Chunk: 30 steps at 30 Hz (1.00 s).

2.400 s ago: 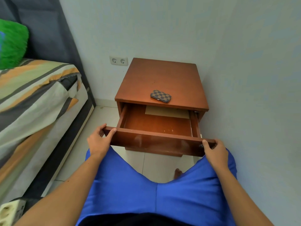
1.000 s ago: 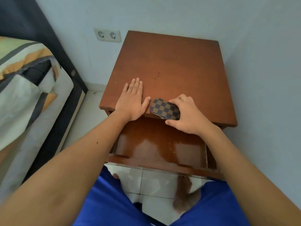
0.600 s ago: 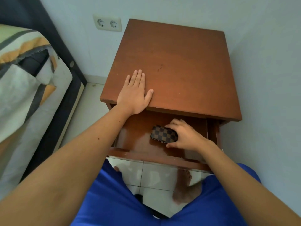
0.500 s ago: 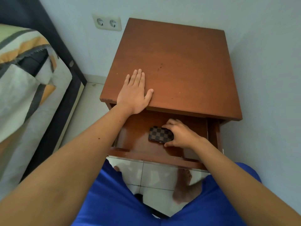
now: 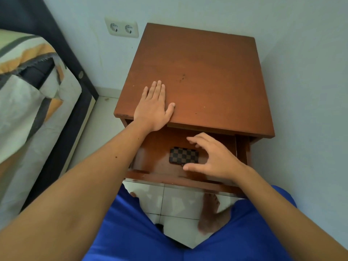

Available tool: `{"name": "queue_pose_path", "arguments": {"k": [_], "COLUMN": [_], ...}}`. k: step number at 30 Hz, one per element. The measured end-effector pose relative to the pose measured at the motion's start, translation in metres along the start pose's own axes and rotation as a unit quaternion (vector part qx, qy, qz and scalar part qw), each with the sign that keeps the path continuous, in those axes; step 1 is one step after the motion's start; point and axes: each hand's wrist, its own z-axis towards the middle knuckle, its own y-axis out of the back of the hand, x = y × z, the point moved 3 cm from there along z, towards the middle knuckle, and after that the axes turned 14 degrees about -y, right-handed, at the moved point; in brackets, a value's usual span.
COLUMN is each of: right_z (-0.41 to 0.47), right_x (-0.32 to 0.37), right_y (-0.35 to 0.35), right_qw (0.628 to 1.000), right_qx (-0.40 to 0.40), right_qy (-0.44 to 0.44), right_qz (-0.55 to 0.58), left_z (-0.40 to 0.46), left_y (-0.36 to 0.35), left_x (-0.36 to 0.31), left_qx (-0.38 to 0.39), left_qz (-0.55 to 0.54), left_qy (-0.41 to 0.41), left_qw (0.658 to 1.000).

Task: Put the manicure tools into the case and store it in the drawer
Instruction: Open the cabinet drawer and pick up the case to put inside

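Wooden nightstand (image 5: 207, 76), checkered case (image 5: 183, 155) in open drawer (image 5: 154, 144) (right fingers (image 5: 195, 141) released), left hand (image 5: 153, 108) flat

Closed brown-checkered case (image 5: 183, 155) flat on the floor of the pulled-out wooden drawer (image 5: 150, 147), near its front.

The drawer's (image 5: 150, 147) back half is hidden under the nightstand top (image 5: 207, 81) — contents there unseen.

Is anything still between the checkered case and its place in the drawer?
Nothing visible. The case already lies flat on the drawer floor; the right hand is open beside it.
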Motion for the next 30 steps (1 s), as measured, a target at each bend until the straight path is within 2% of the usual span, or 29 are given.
{"name": "queue_pose_path", "arguments": {"k": [3, 5, 7, 18, 30], "right_z": [-0.034, -0.040, -0.037, 0.013, 0.048], "right_x": [0.015, 0.014, 0.009, 0.000, -0.012], "right_y": [-0.002, -0.010, -0.012, 0.022, 0.030], "right_qw": [0.996, 0.986, 0.979, 0.973, 0.948], "right_qx": [0.024, -0.012, -0.047, -0.117, -0.270], "right_qy": [0.045, 0.078, 0.074, 0.008, 0.043], "right_qz": [-0.067, -0.147, -0.181, -0.200, -0.166], "left_z": [0.000, 0.000, 0.000, 0.000, 0.001], "left_y": [0.000, -0.001, -0.001, 0.001, -0.002], "left_x": [0.000, 0.001, 0.001, 0.000, 0.002], "left_qx": [0.002, 0.003, 0.005, 0.009, 0.010], "left_qz": [-0.003, -0.003, -0.003, -0.010, -0.001], "left_qy": [0.001, 0.003, 0.003, 0.005, 0.003], "left_qw": [1.000, 1.000, 1.000, 1.000, 1.000]}}
